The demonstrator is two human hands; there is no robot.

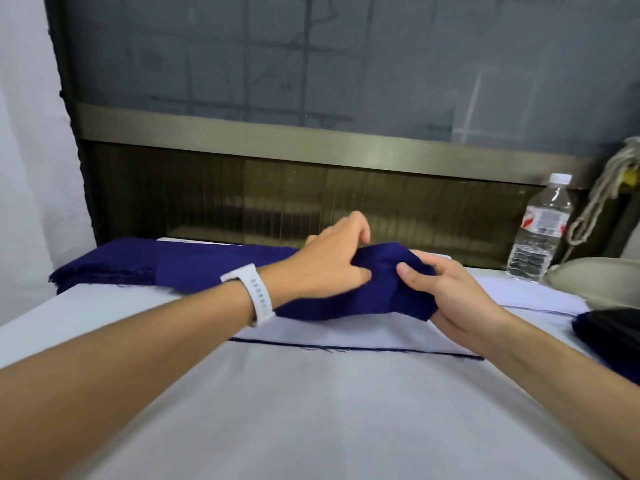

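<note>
navy cloth [381,296]: centre frame, raised just off the bench [311,427]
left grip [329,261]: fingers curled into the cloth's top, bunching it
right grip [450,299]: thumb and fingers pinch its right end, likely for tension
stack [138,265]: left of frame, probably the supply

cloth [346,299]: middle of the bench [277,427], over a sheet [346,332]
stack [138,265]: back left, beside the cloth
bottle [540,230]: back right, upright
rope [595,202]: right of the bottle
window [311,64]: behind the bench

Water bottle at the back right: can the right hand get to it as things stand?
Probably, once freed: the right hand grips the navy cloth, and only flat white sheeting lies between it and the water bottle.
</note>
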